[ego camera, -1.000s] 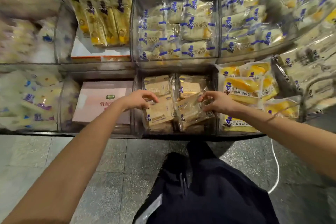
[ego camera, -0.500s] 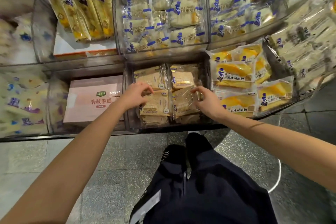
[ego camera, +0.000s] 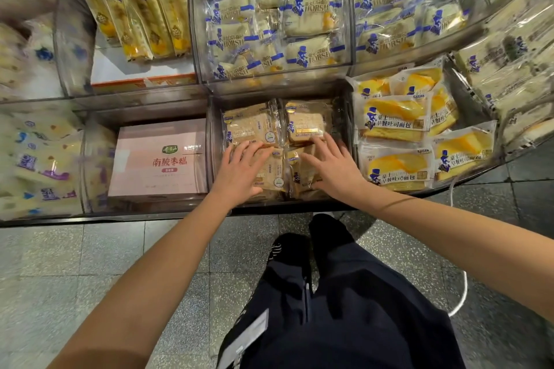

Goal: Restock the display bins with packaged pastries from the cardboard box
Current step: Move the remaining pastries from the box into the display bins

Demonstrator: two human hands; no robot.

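A clear lower display bin (ego camera: 213,141) in the middle holds brown packaged pastries (ego camera: 254,126) in two stacks. My left hand (ego camera: 239,172) lies flat with spread fingers on the front left packet. My right hand (ego camera: 332,168) lies flat on the front right packet (ego camera: 299,171), fingertips touching the back right packet (ego camera: 305,126). Neither hand grips anything. No cardboard supply box shows in the head view.
A pink box (ego camera: 157,159) fills the bin to the left. Yellow cake packets (ego camera: 395,120) fill the bin to the right. Upper bins hold blue-and-white packets (ego camera: 299,12) and long yellow packets (ego camera: 135,6). My dark-trousered legs (ego camera: 329,308) stand on the tiled floor, a white cable (ego camera: 461,293) beside them.
Both hands have let go of the packets they were setting down and now lie flat on top of them. The view has moved closer to the bins.
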